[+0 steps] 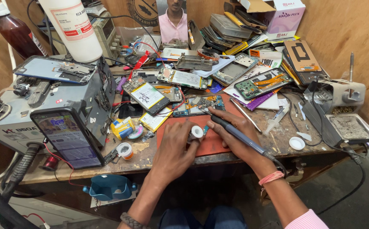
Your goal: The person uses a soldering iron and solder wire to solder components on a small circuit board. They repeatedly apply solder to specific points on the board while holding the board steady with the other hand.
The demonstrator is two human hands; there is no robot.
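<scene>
Right hand (235, 131) was clenched pen-style around the soldering iron (235, 133), grip low on the dark handle, tip pointing up-left toward the red mat's (218, 142) far edge, cord trailing off the near edge of the surface (277, 140). Left hand (173, 150) grasped a small white pot (196, 132), fingers pinching its sides, sitting on the mat just left of the iron. Judgement: iron looked light and stiff, best held on the insulated handle only, metal end likely hot; cord would drag on it. Pot looked light, smooth and easy to tip, so a side pinch with the base kept on the mat suited it. Just beyond the mat lay a bare circuit board (199, 104), thin and fragile, edge-hold only. Further back from the mat: an opened phone with battery showing (147, 95), more stripped phones. Left of the mat: yellow tape roll (120, 127), small solder spool (125, 149), a lit phone (67, 135) leaning on the grey rework station (19, 127). Right of the mat: white cap (297, 143), metal tray (350, 127).
</scene>
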